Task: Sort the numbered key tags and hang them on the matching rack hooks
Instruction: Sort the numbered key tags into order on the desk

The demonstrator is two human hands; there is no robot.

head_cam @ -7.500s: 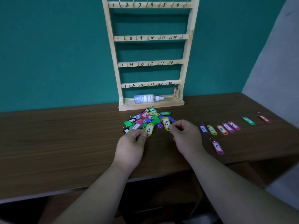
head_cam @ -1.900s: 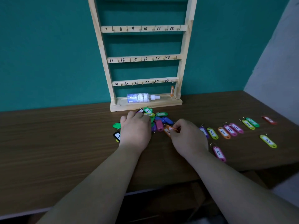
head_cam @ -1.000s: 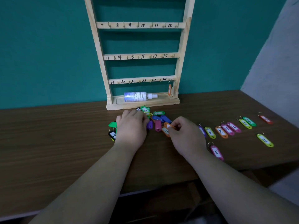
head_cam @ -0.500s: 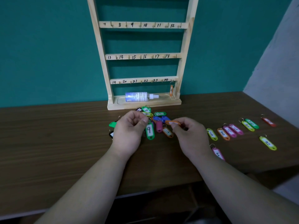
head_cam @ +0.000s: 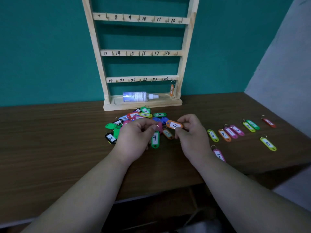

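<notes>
A pile of coloured key tags (head_cam: pixel 134 117) lies on the brown table in front of the wooden rack (head_cam: pixel 141 52). My left hand (head_cam: pixel 134 140) pinches the ring of a green tag marked 9 (head_cam: pixel 155 139), which hangs down from my fingers. My right hand (head_cam: pixel 191 133) holds an orange tag marked 11 (head_cam: pixel 174 125) level above the pile. The rack's rails carry hooks numbered 7 to 24. One orange tag (head_cam: pixel 171 89) hangs at hook 24.
A row of sorted tags (head_cam: pixel 230 132) lies to the right, with a yellow tag (head_cam: pixel 268 144) and a pink tag marked 5 (head_cam: pixel 218 154) nearer me. A spray bottle (head_cam: pixel 138 96) lies in the rack's base. The table's front edge (head_cam: pixel 151 195) is close below my forearms.
Both hands have lifted off the pile. The left has picked up the green 9 tag by its ring. The right has raised and turned the orange tag so its number shows.
</notes>
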